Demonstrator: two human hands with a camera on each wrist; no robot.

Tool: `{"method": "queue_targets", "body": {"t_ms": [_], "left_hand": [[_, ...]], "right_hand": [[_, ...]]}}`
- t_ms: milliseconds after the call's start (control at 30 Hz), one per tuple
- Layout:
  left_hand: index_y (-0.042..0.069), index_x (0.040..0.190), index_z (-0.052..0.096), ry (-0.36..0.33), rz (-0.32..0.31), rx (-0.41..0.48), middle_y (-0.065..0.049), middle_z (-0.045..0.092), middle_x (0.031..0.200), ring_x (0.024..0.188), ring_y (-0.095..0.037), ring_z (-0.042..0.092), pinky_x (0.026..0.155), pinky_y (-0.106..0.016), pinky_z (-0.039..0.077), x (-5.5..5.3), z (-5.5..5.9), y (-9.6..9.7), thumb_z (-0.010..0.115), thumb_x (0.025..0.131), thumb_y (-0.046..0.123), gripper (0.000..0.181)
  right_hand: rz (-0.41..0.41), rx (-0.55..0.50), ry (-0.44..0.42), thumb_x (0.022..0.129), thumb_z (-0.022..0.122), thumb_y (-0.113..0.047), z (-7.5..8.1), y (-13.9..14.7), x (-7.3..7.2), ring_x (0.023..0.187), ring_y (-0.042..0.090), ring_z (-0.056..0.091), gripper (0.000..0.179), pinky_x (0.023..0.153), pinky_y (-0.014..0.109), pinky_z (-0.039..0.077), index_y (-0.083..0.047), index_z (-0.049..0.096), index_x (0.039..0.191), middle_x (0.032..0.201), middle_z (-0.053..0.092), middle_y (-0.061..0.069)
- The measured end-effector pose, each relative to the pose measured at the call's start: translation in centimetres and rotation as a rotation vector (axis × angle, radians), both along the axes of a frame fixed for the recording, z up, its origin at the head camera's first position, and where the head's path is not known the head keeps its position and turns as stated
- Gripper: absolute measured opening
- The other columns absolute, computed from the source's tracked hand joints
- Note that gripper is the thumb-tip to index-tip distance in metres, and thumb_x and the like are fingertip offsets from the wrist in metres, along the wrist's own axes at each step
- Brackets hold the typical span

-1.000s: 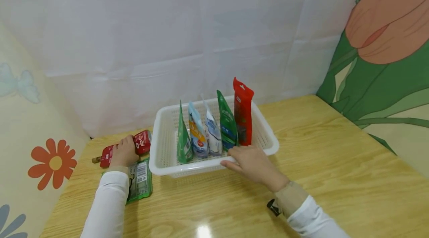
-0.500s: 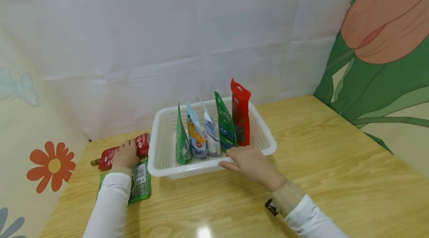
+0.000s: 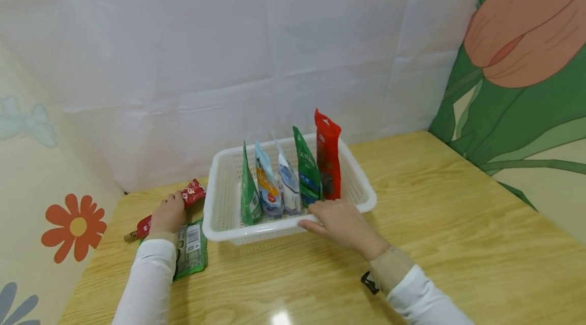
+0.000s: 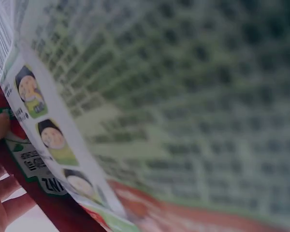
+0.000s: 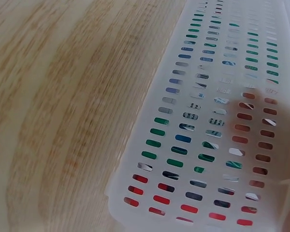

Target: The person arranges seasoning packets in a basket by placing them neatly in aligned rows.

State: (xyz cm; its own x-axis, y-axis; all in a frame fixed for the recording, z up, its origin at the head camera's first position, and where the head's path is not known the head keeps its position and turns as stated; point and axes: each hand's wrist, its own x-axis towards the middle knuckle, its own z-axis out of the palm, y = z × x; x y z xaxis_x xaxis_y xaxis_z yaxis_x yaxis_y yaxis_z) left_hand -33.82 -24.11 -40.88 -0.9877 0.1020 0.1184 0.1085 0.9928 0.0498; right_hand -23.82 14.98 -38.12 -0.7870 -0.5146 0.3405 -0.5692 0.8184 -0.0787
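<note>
My left hand (image 3: pixel 168 214) grips a red spouted pouch (image 3: pixel 193 193) at its middle, left of the white basket (image 3: pixel 220 236). The pouch's capped spout (image 3: pixel 130 236) points left and it now stands partly on edge. In the left wrist view, fingers (image 4: pixel 9 205) curl round the pouch (image 4: pixel 41 181), which shows the letters "INZ". A flat green packet (image 3: pixel 191 251) with a barcode lies under my left wrist; its printed face (image 4: pixel 150 125) fills the left wrist view. My right hand (image 3: pixel 341 223) grips the basket's front rim, thumb outside.
Inside the basket several packets stand in a row: a green one (image 3: pixel 250 198), a blue-and-orange one (image 3: pixel 269 182), a white one (image 3: pixel 289 187), a darker green one (image 3: pixel 309 170) and a tall red one (image 3: pixel 327 157). A white sheet (image 3: pixel 192 60) hangs behind the wooden table (image 3: pixel 439 223).
My left hand has tilted the red pouch from lying flat towards its edge, so it looks narrower. The right hand stays on the basket rim; the packets inside stand as before.
</note>
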Motion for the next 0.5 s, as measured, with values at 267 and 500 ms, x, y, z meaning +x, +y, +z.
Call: {"method": "queue_targets", "body": {"t_ms": [267, 500], "left_hand": [[-0.019, 0.128, 0.033, 0.101, 0.055, 0.052, -0.043, 0.048, 0.118, 0.105, -0.057, 0.051, 0.085, -0.064, 0.045, 1.1, 1.2, -0.7, 0.049, 0.091, 0.004, 0.046], [-0.013, 0.130, 0.037, 0.250, 0.003, 0.052, -0.039, 0.050, 0.121, 0.106, -0.055, 0.052, 0.084, -0.065, 0.046, 2.2, 2.1, -0.8, 0.054, 0.087, -0.001, 0.048]], "right_hand": [[-0.001, 0.010, 0.016, 0.095, 0.046, -0.052, -0.1, -0.2, 0.0, 0.057, 0.006, 0.048, 0.039, 0.053, 0.020, 0.033, -0.019, 0.053, 0.075, 0.063, 0.052, -0.008], [0.003, 0.008, 0.038, 0.095, 0.048, -0.050, -0.1, 0.0, 0.1, 0.058, 0.008, 0.052, 0.038, 0.053, 0.022, 0.036, -0.018, 0.053, 0.075, 0.064, 0.055, -0.007]]}}
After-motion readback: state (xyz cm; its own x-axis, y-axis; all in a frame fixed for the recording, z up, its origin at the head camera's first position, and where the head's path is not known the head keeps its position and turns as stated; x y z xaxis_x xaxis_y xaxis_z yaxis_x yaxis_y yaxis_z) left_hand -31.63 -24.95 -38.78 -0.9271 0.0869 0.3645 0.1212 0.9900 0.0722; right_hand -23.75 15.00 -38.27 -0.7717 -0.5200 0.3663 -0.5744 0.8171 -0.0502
